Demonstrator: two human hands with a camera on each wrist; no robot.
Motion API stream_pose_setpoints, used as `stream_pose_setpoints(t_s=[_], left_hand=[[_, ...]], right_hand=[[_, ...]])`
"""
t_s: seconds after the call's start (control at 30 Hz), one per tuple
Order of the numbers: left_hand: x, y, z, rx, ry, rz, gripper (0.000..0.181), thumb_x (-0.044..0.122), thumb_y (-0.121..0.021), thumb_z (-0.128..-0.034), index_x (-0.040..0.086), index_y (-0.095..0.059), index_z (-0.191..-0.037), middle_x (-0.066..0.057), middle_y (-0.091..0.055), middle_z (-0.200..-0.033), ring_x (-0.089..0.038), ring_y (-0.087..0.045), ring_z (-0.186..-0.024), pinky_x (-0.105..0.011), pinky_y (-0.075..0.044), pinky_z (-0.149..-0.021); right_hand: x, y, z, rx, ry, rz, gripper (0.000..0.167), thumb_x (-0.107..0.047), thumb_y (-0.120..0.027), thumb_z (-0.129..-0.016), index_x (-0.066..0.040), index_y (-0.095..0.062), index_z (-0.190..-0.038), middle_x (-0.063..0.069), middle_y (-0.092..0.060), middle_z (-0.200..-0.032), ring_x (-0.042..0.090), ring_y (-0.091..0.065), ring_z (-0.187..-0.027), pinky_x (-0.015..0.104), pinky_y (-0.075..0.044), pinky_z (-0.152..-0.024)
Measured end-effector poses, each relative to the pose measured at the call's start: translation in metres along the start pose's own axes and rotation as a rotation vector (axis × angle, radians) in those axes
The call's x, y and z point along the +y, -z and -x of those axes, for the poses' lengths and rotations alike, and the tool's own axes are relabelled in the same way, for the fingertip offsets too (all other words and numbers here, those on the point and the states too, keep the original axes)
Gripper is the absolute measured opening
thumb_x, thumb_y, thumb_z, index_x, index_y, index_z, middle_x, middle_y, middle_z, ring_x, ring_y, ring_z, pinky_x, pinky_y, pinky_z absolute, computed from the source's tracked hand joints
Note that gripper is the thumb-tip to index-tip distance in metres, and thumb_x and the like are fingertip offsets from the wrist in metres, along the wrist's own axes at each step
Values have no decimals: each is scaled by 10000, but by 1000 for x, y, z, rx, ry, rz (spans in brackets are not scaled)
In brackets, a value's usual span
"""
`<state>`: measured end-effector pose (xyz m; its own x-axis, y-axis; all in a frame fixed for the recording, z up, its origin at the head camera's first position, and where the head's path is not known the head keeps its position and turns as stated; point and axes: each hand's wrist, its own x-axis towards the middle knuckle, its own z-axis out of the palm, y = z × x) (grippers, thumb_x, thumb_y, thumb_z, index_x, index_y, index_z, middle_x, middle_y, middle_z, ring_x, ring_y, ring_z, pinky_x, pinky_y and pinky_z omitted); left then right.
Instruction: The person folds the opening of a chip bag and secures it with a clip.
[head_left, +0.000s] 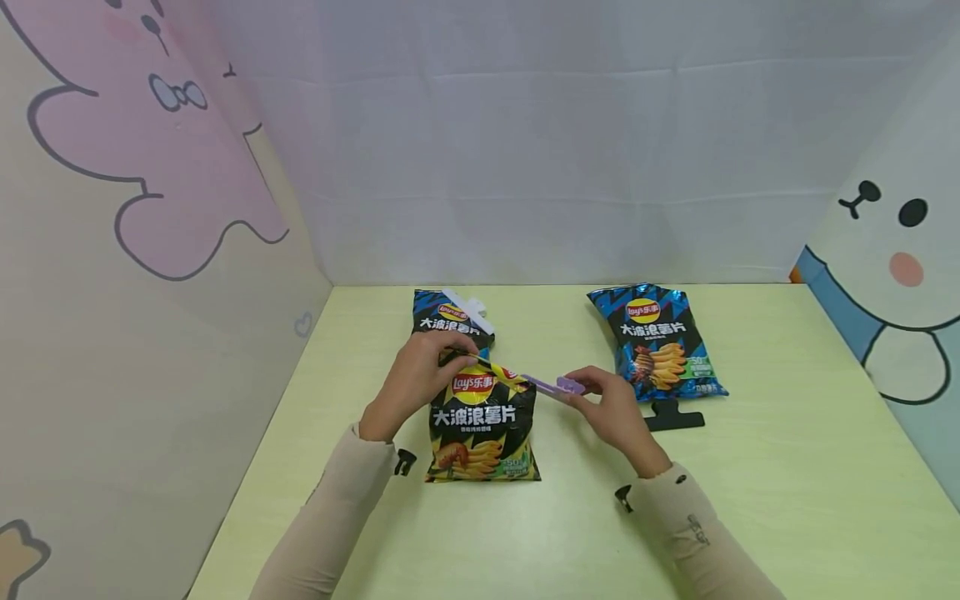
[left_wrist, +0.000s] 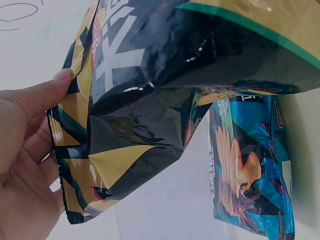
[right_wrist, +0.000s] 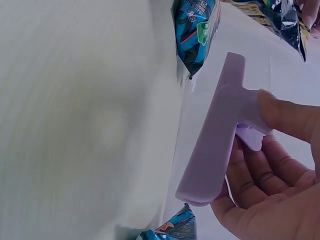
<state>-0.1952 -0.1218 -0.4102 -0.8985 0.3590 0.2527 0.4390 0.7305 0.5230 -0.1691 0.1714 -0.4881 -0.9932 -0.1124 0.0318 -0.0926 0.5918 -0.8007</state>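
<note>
In the head view a black-and-yellow chip bag (head_left: 483, 442) stands near the middle of the table, its top edge folded over. My left hand (head_left: 416, 379) grips the left part of that top edge. The left wrist view shows the thumb of this hand (left_wrist: 30, 140) pressed on the folded strip. My right hand (head_left: 615, 412) holds a lilac bag clip (head_left: 551, 387) by its handle, close to the bag's upper right corner. In the right wrist view the clip (right_wrist: 215, 135) is pinched between thumb and fingers, with nothing visible in its jaws.
Behind the held bag is a blue-and-black chip bag (head_left: 427, 323) with a white clip (head_left: 468, 310) across its top. Another blue-and-black chip bag (head_left: 656, 342) lies to the right, with a black clip (head_left: 675, 418) in front of it. Fabric walls border the table (head_left: 562, 533).
</note>
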Motion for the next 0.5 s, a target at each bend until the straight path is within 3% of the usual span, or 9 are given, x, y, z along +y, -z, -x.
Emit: stream_pose_setpoints(t_s=[0.2, 0.5], left_hand=[[-2, -1, 0, 17, -24, -18, 68, 248, -757, -909, 212, -761, -966, 31, -778, -1003, -141, -700, -928, -377, -566, -837], [-2, 0, 2, 26, -4, 31, 67, 228, -755, -908, 195, -773, -964, 14, -731, -1040, -180, -673, -1020, -419, -558, -944]], right_hand=[[-5, 2, 1, 31, -13, -14, 258, -195, -738, -925, -89, -721, -1160, 118, -750, -1087, 280, -682, -1013, 368, -513, -831], [-18, 7, 1, 105, 26, -86, 264, -252, -759, -911, -126, -740, -1142, 79, -755, -1043, 249, -658, -1010, 498, -477, -918]])
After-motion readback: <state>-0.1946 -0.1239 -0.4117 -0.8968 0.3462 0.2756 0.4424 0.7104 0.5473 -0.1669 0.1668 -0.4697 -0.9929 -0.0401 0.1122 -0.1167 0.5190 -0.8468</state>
